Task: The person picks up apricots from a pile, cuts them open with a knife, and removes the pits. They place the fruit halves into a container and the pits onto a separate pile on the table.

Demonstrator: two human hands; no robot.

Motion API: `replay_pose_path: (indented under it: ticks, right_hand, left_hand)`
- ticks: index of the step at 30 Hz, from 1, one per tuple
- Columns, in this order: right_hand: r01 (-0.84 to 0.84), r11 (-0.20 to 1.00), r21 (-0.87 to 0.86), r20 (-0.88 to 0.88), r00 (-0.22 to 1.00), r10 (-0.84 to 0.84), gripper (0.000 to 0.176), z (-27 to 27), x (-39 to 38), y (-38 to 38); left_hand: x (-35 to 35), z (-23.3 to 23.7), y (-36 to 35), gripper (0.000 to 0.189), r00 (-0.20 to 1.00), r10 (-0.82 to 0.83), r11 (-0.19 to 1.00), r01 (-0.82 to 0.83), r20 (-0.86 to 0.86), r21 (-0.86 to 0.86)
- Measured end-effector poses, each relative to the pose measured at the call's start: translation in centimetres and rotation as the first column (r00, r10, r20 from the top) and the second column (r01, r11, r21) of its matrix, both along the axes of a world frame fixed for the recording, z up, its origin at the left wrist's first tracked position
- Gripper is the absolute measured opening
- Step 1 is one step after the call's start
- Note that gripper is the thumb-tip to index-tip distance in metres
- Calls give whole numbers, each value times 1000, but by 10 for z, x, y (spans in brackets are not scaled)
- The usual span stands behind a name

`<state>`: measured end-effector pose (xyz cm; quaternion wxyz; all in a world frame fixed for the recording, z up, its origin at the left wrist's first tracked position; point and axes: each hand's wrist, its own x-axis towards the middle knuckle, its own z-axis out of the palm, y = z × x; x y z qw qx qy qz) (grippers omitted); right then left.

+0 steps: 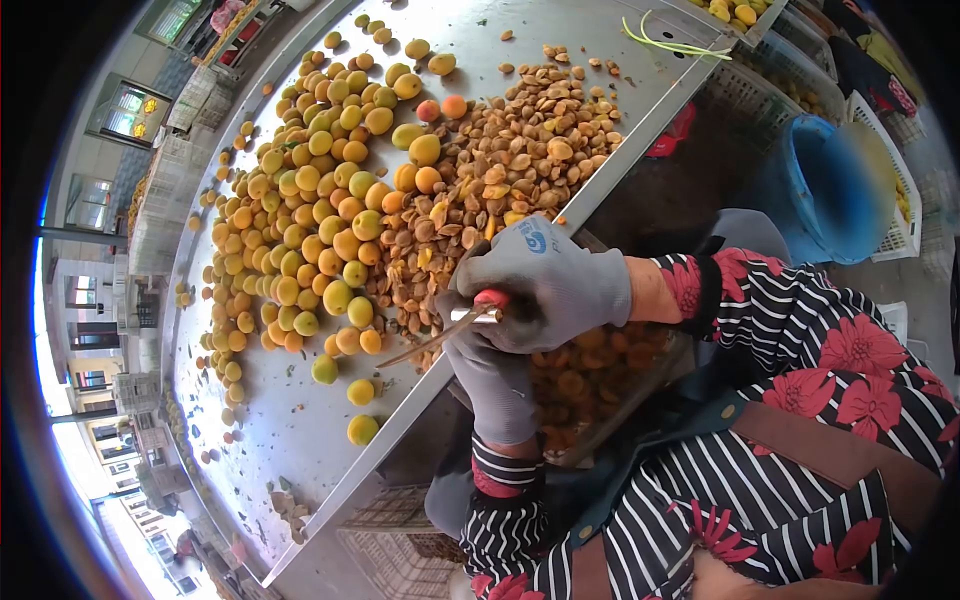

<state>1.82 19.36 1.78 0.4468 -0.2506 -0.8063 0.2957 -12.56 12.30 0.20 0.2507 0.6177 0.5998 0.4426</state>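
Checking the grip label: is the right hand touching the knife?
Touching. In the head view the right hand is wrapped around the red handle of the knife.

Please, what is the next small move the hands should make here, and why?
Probably the left hand should reach forward to the nearest apricots on the metal table. The right hand grips the knife with its blade out. No fruit shows in the left hand, though its palm is hidden, so this is only a likely guess.
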Motion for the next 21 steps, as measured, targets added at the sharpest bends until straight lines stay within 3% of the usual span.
replay_pose_path:
  ticks: [3,5,9,10,11,12,14,15,16,17,20,21]
  right_hand:
    - [-19,999,50,5,1000,19,20,3,1,2]
    - [-30,997,75,-18,999,32,19,2,4,1]
    - [-11,997,80,34,999,8,18,2,7,-1]
    - [-16,997,71,51,999,12,17,2,7,-1]
    - [-16,998,68,54,998,12,17,1,8,-1]
    - [-26,997,70,72,997,21,18,0,8,-1]
    - [-36,997,73,93,995,29,18,-1,8,0]
    - [-33,995,95,96,995,24,18,-1,8,0]
    - [-29,993,117,101,995,18,20,-1,8,0]
    - [-30,993,117,105,994,17,20,-1,8,0]
    - [-58,984,171,129,991,36,22,0,10,-1]
    - [-100,971,217,136,988,71,23,2,10,-1]
  left_hand:
    - [-3,-9,0,40,988,-34,999,36,-149,8]
    - [-5,-17,-1,42,999,-45,992,42,-26,-122]
    - [3,-17,-1,40,995,-57,998,59,88,-23]
    - [7,-17,0,38,818,65,983,45,572,-176]
    - [10,-18,0,37,419,239,944,111,876,-311]
    - [9,-25,0,37,416,239,944,112,877,-310]
    - [6,-36,1,36,610,134,963,105,781,-247]
    - [2,-39,-1,36,609,135,963,105,781,-247]
    - [3,-30,-2,37,886,9,983,76,463,-165]
    - [3,-26,-2,38,995,-83,993,86,48,-76]
    - [0,-41,-2,33,977,-192,977,200,95,-75]
    - [9,-47,-5,38,946,-206,978,203,249,39]
